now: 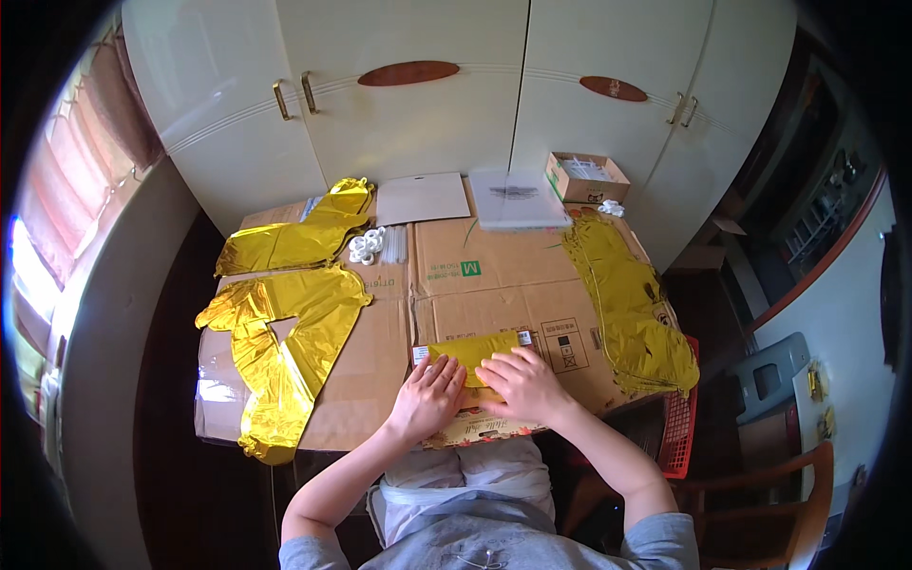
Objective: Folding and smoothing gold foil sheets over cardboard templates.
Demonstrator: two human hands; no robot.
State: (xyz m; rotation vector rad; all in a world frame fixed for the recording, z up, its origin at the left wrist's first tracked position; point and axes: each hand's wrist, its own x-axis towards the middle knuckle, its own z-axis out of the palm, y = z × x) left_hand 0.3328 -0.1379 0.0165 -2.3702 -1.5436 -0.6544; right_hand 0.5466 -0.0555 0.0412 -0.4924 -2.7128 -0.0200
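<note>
Near the front edge of the cardboard-covered table lies a folded gold foil balloon (477, 348), a flat shiny strip with small white printed pieces at both ends. My left hand (432, 392) presses flat on its left part, fingers extended. On the right part rests my right hand (524, 385), its fingers also stretched out and flat. Beneath them, partly hidden, is a printed card (484, 429) with a patterned edge. Flat gold foil balloons (296, 323) spread over the left side of the table. More gold foil balloons (632, 313) are piled along the right side.
White ribbon rolls (366, 247) sit beside clear straws (394, 245). Behind them are a grey board (424, 199), a stack of clear plastic bags (520, 200) and a small box (589, 179) of packets. A red basket (678, 427) and wooden chair (807, 494) stand at right.
</note>
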